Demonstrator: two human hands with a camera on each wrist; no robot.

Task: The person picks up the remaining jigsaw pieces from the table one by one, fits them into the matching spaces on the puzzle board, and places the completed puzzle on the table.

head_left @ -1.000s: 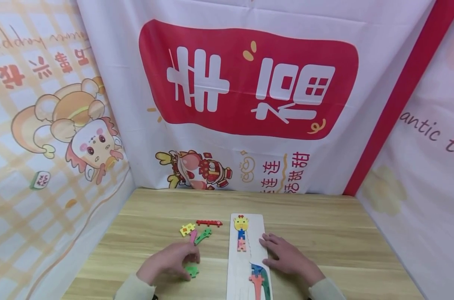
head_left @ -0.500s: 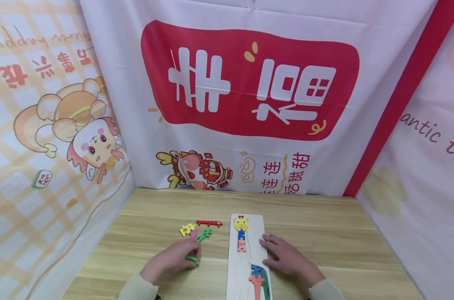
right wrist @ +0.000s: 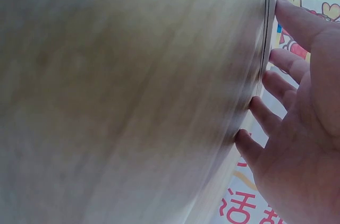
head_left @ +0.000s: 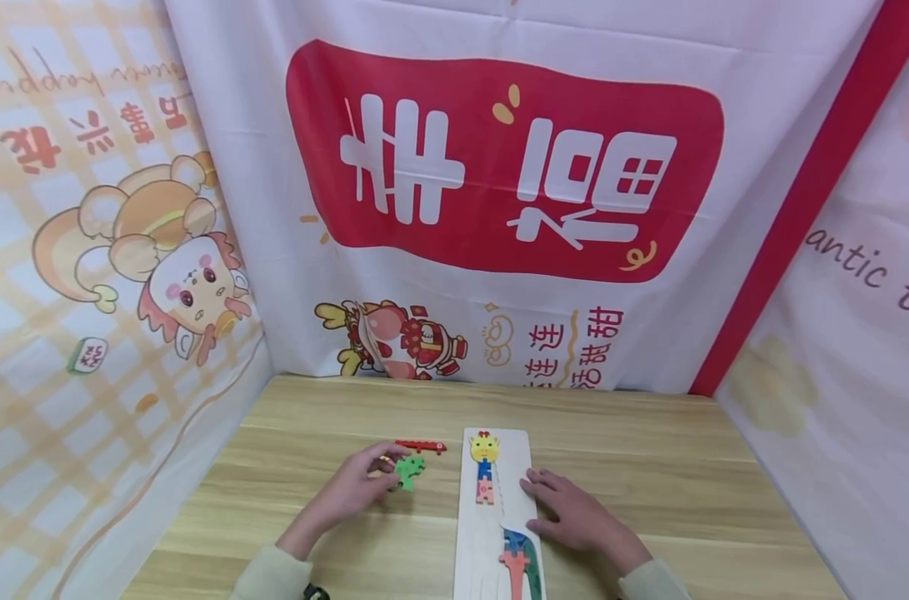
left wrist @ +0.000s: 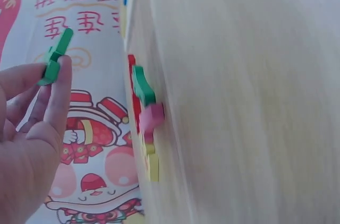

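Observation:
My left hand (head_left: 360, 482) pinches a green puzzle piece (left wrist: 51, 69) between thumb and fingers, lifted above the table in the left wrist view. Beyond it lie a red puzzle piece (head_left: 422, 447) and, in the left wrist view, another green piece (left wrist: 143, 87), a pink piece (left wrist: 152, 116) and a yellow piece (left wrist: 154, 164). From the head, my left hand hides most of the yellow and pink ones. My right hand (head_left: 574, 510) rests at the right edge of a white puzzle board (head_left: 512, 467), fingers spread and gently bent, fingertips touching it.
On the board sit a yellow giraffe head (head_left: 484, 448), blue and pink neck pieces below it, and a coral leg piece (head_left: 514, 567) beside blue and dark green ones. The wooden table (head_left: 649, 442) meets printed cloth walls at the back and sides.
My left hand has picked the green piece up from the table, turned it, and carried it forward and slightly right towards the loose pieces. My right hand has stayed at the board's edge.

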